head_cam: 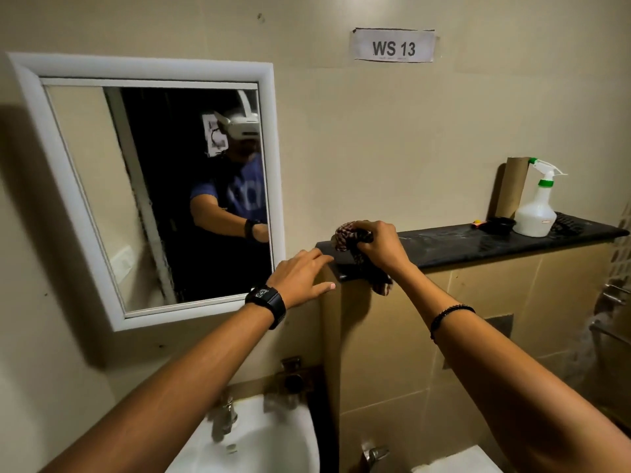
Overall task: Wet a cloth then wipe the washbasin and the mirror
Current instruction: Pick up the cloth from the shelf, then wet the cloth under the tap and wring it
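Note:
A dark patterned cloth [345, 235] lies bunched at the left end of a black stone shelf [478, 240], one part hanging over the shelf's front edge. My right hand [382, 245] is closed on the cloth from above. My left hand [302, 276] is open, fingers spread, touching the shelf's left corner beside the cloth. A white-framed mirror [102, 186] hangs on the wall to the left. The white washbasin [273, 442] with its metal tap [223, 419] sits below my arms.
On the shelf's right end stand a white spray bottle [536, 209], a cardboard tube [512, 186], a small black bowl [500, 224] and a dark comb-like item [568, 224]. A paper label "WS 13" [392, 46] is stuck on the wall. A second tap [375, 454] is at lower right.

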